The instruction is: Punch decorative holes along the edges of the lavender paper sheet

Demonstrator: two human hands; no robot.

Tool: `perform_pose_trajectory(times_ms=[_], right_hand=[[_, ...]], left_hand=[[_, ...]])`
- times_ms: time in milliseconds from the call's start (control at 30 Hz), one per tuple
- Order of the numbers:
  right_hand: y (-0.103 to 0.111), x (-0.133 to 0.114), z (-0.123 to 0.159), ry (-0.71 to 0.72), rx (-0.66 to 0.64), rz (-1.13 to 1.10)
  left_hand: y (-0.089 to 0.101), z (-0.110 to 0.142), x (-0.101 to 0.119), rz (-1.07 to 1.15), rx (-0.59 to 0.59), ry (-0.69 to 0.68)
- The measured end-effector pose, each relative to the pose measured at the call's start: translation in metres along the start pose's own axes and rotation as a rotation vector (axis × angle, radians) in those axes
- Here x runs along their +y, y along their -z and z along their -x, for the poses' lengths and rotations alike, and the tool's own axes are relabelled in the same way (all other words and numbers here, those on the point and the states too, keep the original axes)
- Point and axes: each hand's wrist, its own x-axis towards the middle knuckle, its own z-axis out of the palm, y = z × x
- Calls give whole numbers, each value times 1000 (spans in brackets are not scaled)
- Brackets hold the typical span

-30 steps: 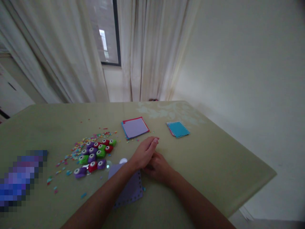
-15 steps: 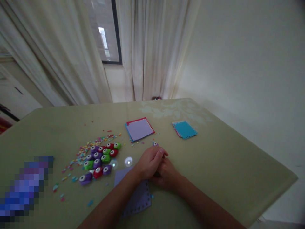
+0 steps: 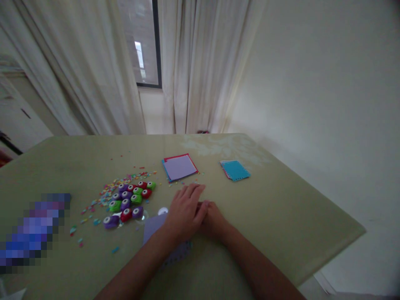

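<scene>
left hand (image 3: 185, 211) uncurled, right hand (image 3: 215, 221) curled, can't tell its contents, lilac sheet (image 3: 152, 225) partly under left hand

Pale curtains (image 3: 206, 62) around a dark-framed window (image 3: 140, 41) — plain whitish wall (image 3: 321, 91) at right — dim light.

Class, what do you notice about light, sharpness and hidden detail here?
Head view: dim overall, with a bright streak in the window; head view: coarse pixel blocks hide the bluish object at far left; head view: the small coloured bits look soft, and the right hand looks darker than the left hand.
</scene>
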Motion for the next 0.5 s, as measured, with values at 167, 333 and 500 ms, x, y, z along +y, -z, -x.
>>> perform_pose_trajectory(times_ms=[167,333,500], right_hand=[[10,-3,5,-205,532,-274],[11,7,2,-393,716,-273],[10,16,6,-410,776,-256]], left_hand=[[31,65,-31,-393,35,159],[36,110,-60,-392,-126,155],[36,115,-70,-295,-223,-12]])
